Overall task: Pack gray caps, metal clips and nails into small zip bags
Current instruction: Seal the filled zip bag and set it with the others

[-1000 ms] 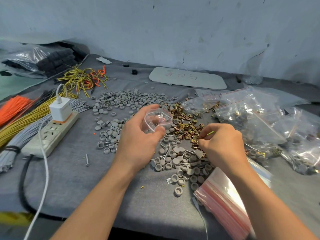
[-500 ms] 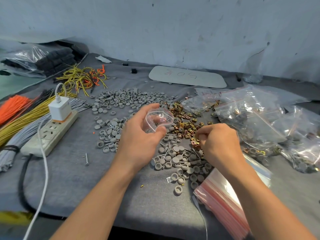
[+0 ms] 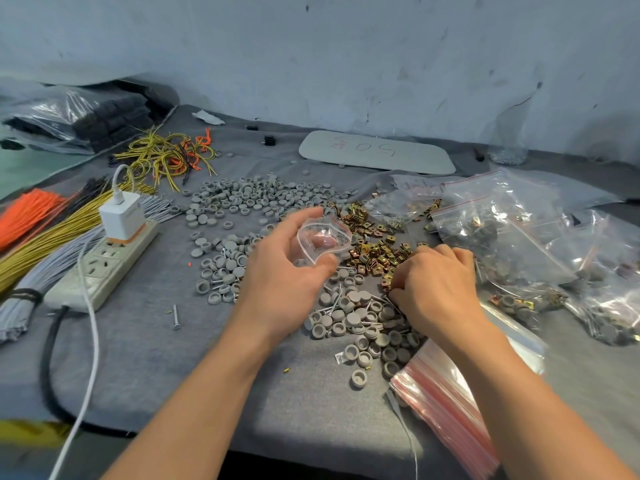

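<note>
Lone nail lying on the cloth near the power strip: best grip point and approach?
Probably the shank at mid-length, pinched from straight above, with fingertips closing on its left and right sides. The nail lies flat on the gray cloth, running roughly toward and away from the person. It has bare cloth on both sides, apart from the power strip and the cap pile. Flat on fabric, an end-on grab looks poor.
</note>
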{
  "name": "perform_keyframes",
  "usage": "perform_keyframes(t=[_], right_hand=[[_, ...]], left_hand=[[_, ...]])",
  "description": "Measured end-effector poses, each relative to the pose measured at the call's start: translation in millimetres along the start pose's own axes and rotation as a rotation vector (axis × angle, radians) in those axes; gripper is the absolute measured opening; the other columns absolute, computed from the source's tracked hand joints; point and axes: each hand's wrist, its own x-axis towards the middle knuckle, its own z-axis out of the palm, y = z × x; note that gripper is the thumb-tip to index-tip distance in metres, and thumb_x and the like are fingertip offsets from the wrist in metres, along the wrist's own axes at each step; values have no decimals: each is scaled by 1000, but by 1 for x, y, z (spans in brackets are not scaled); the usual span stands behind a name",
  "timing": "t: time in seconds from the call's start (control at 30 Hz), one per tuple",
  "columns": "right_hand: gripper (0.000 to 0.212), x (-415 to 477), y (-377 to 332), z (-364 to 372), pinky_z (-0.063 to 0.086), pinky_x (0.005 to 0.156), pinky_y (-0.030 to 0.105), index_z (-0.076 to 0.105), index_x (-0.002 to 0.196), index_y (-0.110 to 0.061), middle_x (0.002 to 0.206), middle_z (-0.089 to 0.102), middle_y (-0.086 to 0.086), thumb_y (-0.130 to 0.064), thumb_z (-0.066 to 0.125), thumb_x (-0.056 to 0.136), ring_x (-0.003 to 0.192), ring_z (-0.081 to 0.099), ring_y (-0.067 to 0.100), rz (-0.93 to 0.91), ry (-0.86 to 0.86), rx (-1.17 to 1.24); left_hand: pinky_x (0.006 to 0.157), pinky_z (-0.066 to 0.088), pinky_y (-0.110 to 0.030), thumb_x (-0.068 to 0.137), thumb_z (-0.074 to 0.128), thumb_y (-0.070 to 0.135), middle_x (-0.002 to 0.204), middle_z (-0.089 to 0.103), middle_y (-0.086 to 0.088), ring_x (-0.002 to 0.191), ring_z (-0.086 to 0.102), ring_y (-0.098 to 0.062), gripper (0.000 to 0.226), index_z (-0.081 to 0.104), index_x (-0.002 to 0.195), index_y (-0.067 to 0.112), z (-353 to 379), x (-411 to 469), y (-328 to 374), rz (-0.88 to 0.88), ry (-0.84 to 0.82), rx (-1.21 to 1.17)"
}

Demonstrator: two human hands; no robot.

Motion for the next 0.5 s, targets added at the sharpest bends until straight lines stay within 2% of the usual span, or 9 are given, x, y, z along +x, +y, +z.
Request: perform_keyframes(t=[0.13, 0.2, 0.27, 0.33, 0.4, 0.43, 0.5], right_hand=[[15, 1, 1, -4, 25, 98, 40, 69, 89, -32, 88, 63, -4, -24, 58, 94, 95, 50, 22, 41, 36, 118], [20, 0, 1, -8, 33, 95, 41, 61, 90, -30, 77, 65, -2, -16, 49, 97, 80, 50, 21, 77, 52, 237], [28, -1, 2, -10, 43, 93, 40, 67, 92, -30, 71, 66, -2, -10, 47, 97, 73, 53, 20, 82, 18, 310], [35, -3, 1, -11, 49, 97, 42, 75, 107, -31, 82, 74, 2, -9, 49, 97, 82, 64, 27, 87, -35, 307], [35, -4, 1, -10, 51, 100, 43, 71, 126, -30, 106, 77, 6, -14, 54, 100, 104, 64, 36, 135, -1, 366], [32, -4, 2, -11, 52, 99, 42, 70, 128, -28, 113, 77, 6, -15, 58, 100, 109, 64, 35, 158, 48, 425], [23, -5, 2, -13, 56, 94, 38, 73, 118, -25, 109, 78, 2, -15, 65, 99, 100, 70, 25, 169, 152, 574]], left_hand=[[65, 55, -15, 88, 78, 12, 104, 74, 22, 88, 74, -2, 60, 61, 129, 52, -2, 0, 1, -6, 1, 11], [68, 58, -20, 88, 79, 14, 106, 75, 17, 88, 74, -5, 60, 60, 128, 55, -2, 0, 1, -7, 5, 25], [76, 59, -25, 88, 79, 17, 107, 75, 16, 93, 74, -6, 60, 59, 128, 57, -2, 0, 1, -8, 5, 44], [73, 58, -23, 88, 79, 16, 107, 75, 17, 92, 74, -5, 60, 59, 129, 55, -2, -1, 2, -12, -1, 46], [69, 59, -22, 88, 79, 15, 107, 75, 16, 90, 74, -4, 61, 60, 130, 54, -2, -2, 2, -18, -3, 46], [70, 60, -23, 88, 79, 14, 107, 75, 16, 90, 74, -5, 61, 60, 130, 53, -3, -2, 2, -20, -3, 49], [71, 61, -26, 88, 79, 14, 106, 75, 18, 87, 75, -5, 61, 59, 132, 51, -2, -2, 3, -19, -12, 58]])
